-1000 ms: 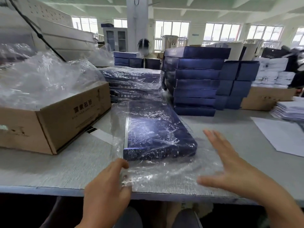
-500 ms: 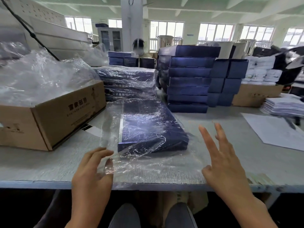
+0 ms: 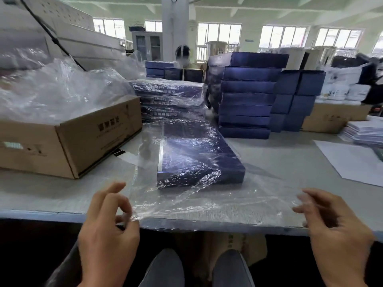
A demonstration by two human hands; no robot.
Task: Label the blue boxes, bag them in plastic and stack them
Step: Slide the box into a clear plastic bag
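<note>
At the worktop [image 3: 279, 160] left edge, a cardboard box [image 3: 68, 141] heaped with loose plastic [image 3: 51, 94]. At the front edge, left hand [image 3: 107, 224], fingers curled, pinching the plastic bag [image 3: 196, 206] by its near-left corner. Inside the bag, flat mid-worktop, the blue box [image 3: 196, 156]; behind it a bagged stack [image 3: 170, 96], then a bare blue stack [image 3: 244, 94]. Right hand [image 3: 335, 230] at the near-right corner, fingers loosely bent, blurred; grip impossible to tell.

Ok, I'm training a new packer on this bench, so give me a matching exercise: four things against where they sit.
1 bagged box
2 cardboard carton
3 unbagged blue stack
4 paper sheet

A far left
B far right
C front centre
D rear, right of centre

Pairs: 1-C, 2-A, 3-D, 4-B
</note>
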